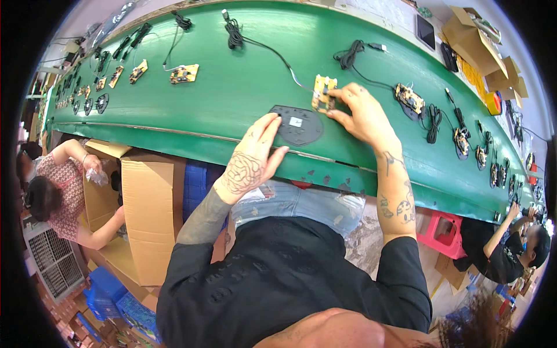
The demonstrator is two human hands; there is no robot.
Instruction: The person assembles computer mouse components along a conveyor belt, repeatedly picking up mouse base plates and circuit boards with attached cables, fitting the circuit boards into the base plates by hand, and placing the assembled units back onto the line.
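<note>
My right hand pinches a yellow circuit board by its right side, just above the green surface. From that board a thin wire runs to a black cable, which lies partly coiled toward the far side. Below and left of the board lies a flat black mouse-shaped base plate with a small white label. My left hand rests its outstretched fingertips on the plate's left edge, thumb spread away. Farther right, another yellow board sits on a black base plate, its black cable coiled beyond it.
More boards with cables line the green conveyor belt on both sides. At the left a person reaches into a cardboard box. Another person works at the far right, near a pink stool. Open cartons stand at the upper right.
</note>
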